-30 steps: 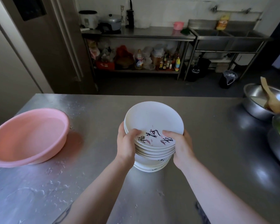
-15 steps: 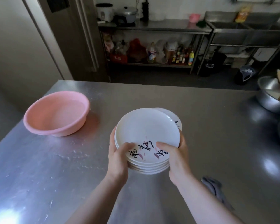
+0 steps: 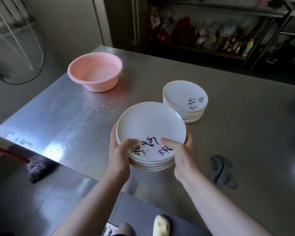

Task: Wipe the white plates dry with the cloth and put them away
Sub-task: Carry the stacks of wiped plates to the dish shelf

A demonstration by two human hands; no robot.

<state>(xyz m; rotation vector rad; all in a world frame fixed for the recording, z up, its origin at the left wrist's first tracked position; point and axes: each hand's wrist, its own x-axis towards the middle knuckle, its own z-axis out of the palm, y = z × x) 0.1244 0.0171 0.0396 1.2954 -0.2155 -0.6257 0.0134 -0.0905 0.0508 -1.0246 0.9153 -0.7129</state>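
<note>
I hold a stack of several white plates (image 3: pixel 148 126) with black brush lettering above the near edge of the steel table (image 3: pixel 75 106). My left hand (image 3: pixel 120 155) grips the stack's left side, thumb on the top plate. Gripping its right side the same way is my right hand (image 3: pixel 182 154). A second stack of white plates (image 3: pixel 182 97) stands on the table just beyond, to the right. The grey cloth (image 3: pixel 220 171) lies crumpled on the table right of my right wrist.
A pink plastic basin (image 3: pixel 95 72) stands at the table's far left. A mop head (image 3: pixel 38 166) with a red handle lies on the floor at left. Dark shelves with bottles (image 3: pixel 228 38) line the back wall. My shoes (image 3: pixel 160 225) show below.
I have lifted the upper plates off and drawn them toward me and left, leaving the lower plates standing on the table. The view has swung left and down.
</note>
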